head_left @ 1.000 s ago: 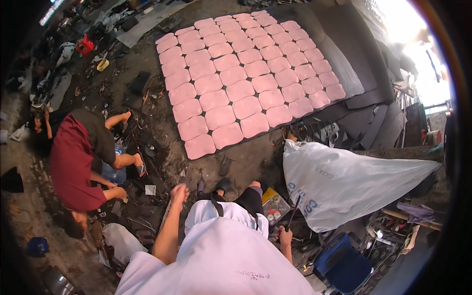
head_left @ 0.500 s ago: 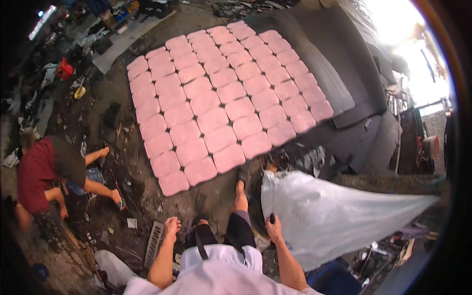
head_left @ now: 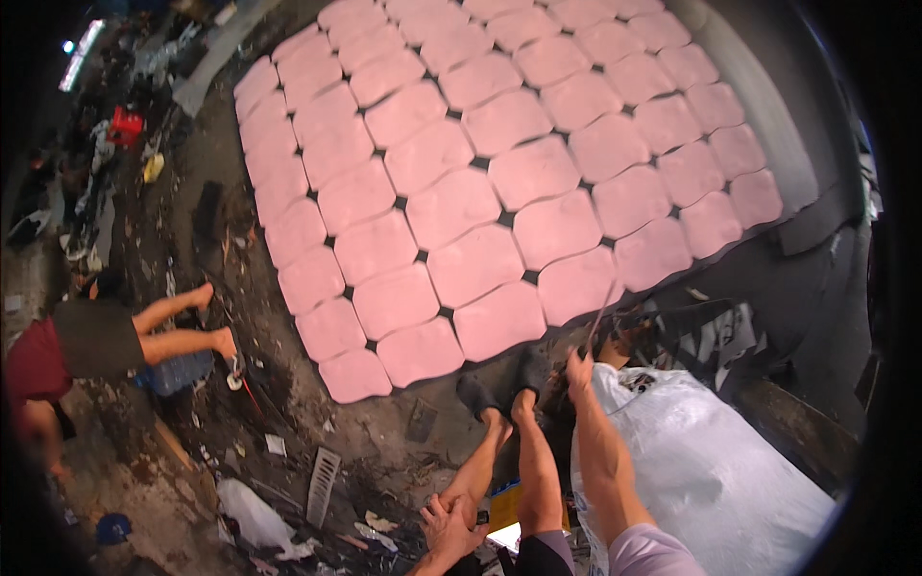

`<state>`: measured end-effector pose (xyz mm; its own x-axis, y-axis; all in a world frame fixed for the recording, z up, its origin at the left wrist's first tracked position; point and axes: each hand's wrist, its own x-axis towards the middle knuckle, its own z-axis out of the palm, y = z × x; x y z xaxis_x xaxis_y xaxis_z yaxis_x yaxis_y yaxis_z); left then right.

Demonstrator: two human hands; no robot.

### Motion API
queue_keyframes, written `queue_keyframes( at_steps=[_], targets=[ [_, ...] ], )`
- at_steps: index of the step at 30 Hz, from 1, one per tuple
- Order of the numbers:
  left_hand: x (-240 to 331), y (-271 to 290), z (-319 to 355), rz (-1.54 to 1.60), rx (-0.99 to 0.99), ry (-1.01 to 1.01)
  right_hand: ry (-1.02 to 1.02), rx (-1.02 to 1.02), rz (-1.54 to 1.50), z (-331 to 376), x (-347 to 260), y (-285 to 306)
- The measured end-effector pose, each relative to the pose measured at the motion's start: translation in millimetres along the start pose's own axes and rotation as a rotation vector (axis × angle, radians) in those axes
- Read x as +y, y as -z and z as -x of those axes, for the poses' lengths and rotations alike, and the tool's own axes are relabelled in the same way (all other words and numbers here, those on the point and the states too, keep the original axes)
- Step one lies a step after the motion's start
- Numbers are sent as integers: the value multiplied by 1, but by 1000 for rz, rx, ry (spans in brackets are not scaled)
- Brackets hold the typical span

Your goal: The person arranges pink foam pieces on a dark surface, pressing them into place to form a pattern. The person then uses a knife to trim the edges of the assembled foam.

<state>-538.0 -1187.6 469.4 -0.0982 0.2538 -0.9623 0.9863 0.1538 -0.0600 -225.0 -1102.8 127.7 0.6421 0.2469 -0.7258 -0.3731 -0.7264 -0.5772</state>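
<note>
Large pink rounded-square pieces [head_left: 461,197] lie in curved-edged rows, with small dark gaps at their corners. At their near edge, my right hand [head_left: 580,372] is closed around the dark handle of a thin rod-like tool [head_left: 602,317]. The tool's slim length slants up to the edge of a pink piece; whether its tip touches is too fine to tell. My left hand [head_left: 451,534] rests on my bent leg just below the knee, fingers spread and holding nothing. Beside my right forearm bulges a big white sack [head_left: 706,470].
A person [head_left: 91,346] in a dark red top bends over at the left, by a blue object [head_left: 178,372]. Scraps litter the dark ground, with a pale slotted strip [head_left: 324,487] among them. Dark sheets [head_left: 816,259] lie along the right, and a red container [head_left: 125,127] stands far left.
I have come lower and closer to the pink pieces. My right hand has reached forward with the tool to their edge; my left hand has moved onto my leg.
</note>
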Motion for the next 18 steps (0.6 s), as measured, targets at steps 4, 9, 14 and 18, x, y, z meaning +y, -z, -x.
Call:
queue_keyframes(
  at_steps=[4, 9, 14, 18],
  targets=[
    [7, -7, 1, 45, 247, -116, -70, -62, -246, -127, 45, -3],
    [13, -10, 4, 110, 613, -251, -94, 59, -145, -167, 59, -52],
    [23, -7, 2, 62, 629, -203, -74, 194, -251, -176, 61, -60],
    [24, -7, 0, 96, 660, -217, -198, 152, -542, -180, 68, -22]
  ],
)
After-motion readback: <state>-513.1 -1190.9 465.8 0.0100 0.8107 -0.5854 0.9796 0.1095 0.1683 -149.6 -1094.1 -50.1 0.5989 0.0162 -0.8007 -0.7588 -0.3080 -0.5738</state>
